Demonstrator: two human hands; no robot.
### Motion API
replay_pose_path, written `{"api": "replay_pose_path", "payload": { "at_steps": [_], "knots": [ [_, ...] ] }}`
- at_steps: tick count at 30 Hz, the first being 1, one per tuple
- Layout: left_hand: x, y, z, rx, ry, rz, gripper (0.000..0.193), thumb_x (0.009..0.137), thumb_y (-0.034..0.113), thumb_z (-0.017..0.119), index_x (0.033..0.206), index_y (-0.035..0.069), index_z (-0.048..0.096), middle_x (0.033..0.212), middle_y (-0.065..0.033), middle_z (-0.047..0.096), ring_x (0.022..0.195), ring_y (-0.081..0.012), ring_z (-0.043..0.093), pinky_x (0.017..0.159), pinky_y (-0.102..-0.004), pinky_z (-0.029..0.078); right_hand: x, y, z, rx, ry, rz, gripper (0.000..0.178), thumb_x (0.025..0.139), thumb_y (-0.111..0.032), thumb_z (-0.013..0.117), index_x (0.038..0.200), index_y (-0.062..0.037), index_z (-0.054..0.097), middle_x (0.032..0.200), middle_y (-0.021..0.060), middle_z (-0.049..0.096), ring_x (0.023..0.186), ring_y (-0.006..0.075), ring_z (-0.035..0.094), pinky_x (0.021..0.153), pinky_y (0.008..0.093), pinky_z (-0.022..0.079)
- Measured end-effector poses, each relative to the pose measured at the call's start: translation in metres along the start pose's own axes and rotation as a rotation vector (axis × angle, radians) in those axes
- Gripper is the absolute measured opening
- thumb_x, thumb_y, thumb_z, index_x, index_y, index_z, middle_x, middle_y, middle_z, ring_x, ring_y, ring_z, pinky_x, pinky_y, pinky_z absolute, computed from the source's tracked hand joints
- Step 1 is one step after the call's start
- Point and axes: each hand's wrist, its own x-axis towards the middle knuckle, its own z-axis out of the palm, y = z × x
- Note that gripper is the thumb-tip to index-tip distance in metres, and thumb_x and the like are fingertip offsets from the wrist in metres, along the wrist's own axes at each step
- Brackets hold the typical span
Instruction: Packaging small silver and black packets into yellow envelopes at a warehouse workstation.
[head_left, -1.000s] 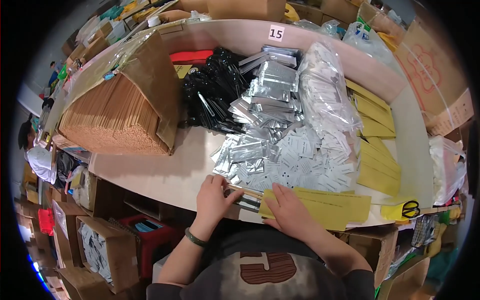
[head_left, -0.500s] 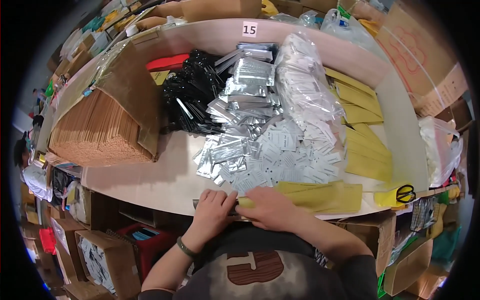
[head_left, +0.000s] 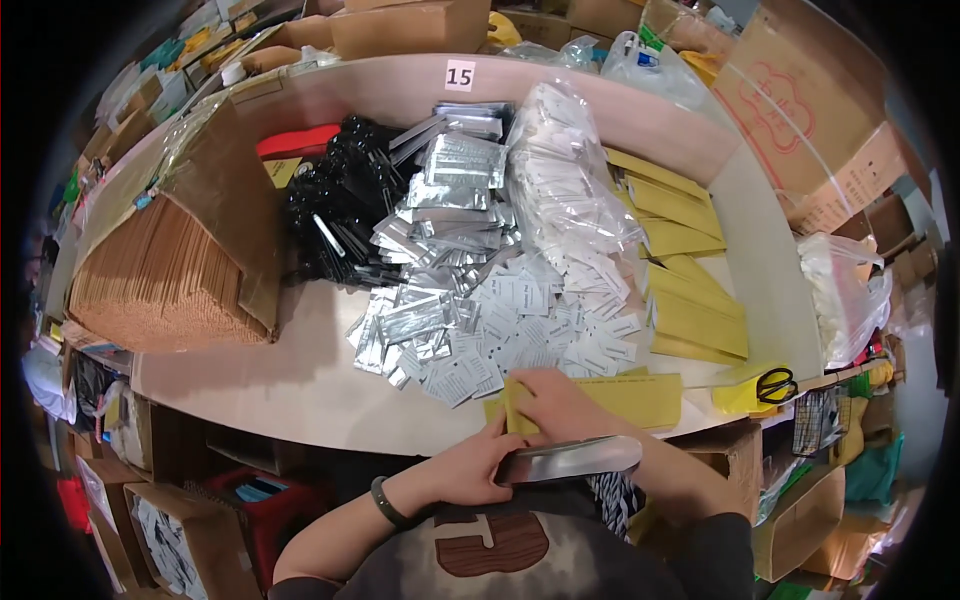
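My left hand (head_left: 468,470) is at the table's front edge, its fingers closed on a shiny silver strip (head_left: 575,460) with a rounded end. The strip sticks out to the right, across my right wrist; its exact kind is unclear. My right hand (head_left: 555,402) is closed on the left end of a yellow paper packet (head_left: 640,398), which lies along the front edge. The left fingertips touch or nearly touch that same end. Beyond my hands spread small white printed sachets (head_left: 500,335) and silver foil sachets (head_left: 455,165).
A cardboard box (head_left: 230,215) packed with brown cards stands at left. Black glossy items (head_left: 340,200) lie beside it. A clear bag of white sachets (head_left: 560,160) and yellow packets (head_left: 695,305) are farther right. Black-handled scissors (head_left: 775,385) rest at the front right edge.
The silver strip has come into view in my left hand, which moved right and nearer my body. My right hand has lifted the yellow packet's left end. The whole view has shifted slightly.
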Motion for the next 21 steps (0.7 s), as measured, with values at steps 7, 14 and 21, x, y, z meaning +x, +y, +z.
{"api": "replay_pose_path", "payload": {
  "at_steps": [7,14,21],
  "knots": [
    [-0.039,-0.034,-0.019,0.312,0.596,-0.566,0.049,0.070,0.017,0.075,0.112,0.003,0.055,0.101,-0.0180,0.061,0.091,-0.0370,0.061,0.078,-0.0409,0.051,0.004,-0.041,0.010,-0.237,0.195,0.235,0.038,0.089,-0.040,0.065,0.071,-0.0064,0.061,0.072,0.0114,0.064,0.066,0.0320,0.064,0.056,0.0425,0.049],
    [-0.064,-0.026,-0.024,0.522,0.539,-0.408,0.065,0.068,0.017,0.080,0.126,0.006,0.053,0.101,-0.0144,0.060,0.094,-0.0352,0.062,0.077,-0.0425,0.052,0.012,-0.030,0.035,-0.224,0.155,0.370,0.026,0.089,-0.030,0.060,0.080,-0.0052,0.061,0.074,0.0148,0.065,0.071,0.0366,0.065,0.063,0.0486,0.050],
    [-0.058,-0.029,-0.055,0.692,0.197,-0.198,0.076,0.068,0.023,0.082,0.136,0.008,0.049,0.098,-0.0129,0.059,0.093,-0.0343,0.062,0.076,-0.0408,0.052,0.024,-0.047,0.049,-0.028,0.065,0.358,0.018,0.082,-0.026,0.062,0.086,-0.0089,0.064,0.075,0.0135,0.066,0.072,0.0367,0.064,0.066,0.0467,0.051]
  ]
}}
